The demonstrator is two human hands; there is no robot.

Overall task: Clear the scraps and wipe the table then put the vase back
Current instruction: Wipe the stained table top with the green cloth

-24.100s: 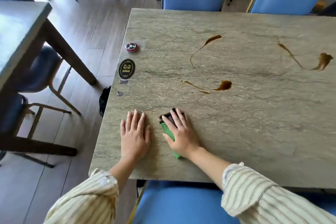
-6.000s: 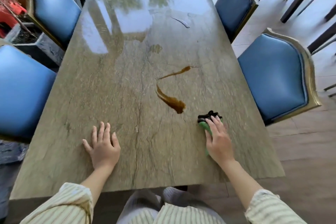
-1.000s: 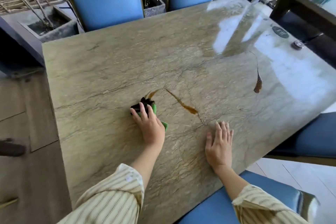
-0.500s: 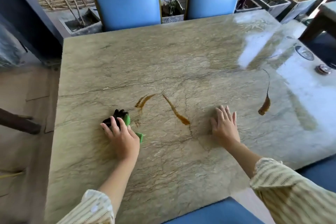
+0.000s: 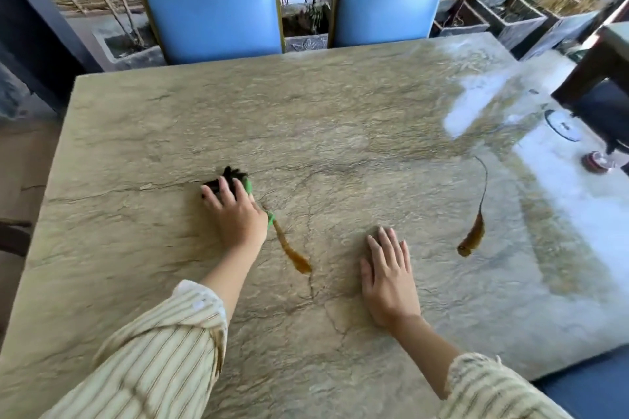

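Head view: my left hand [image 5: 238,218] pressed the cloth [image 5: 227,180] flat on the table [image 5: 340,112]; my right hand [image 5: 388,279] lay open, empty, bracing. Brown streaks [image 5: 292,253] remained just beside the cloth. Best swept toward me, firmly. No vase visible.

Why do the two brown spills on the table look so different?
The brown streak by the left hand is short, thick and nearly straight; the brown streak on the right has a long, thin, curving tail ending in a blob. The first starts right at the green and black wiping pad under the left hand; the second lies apart, beyond the right hand, which rests flat. Both are brown, wet-looking and still on the table.
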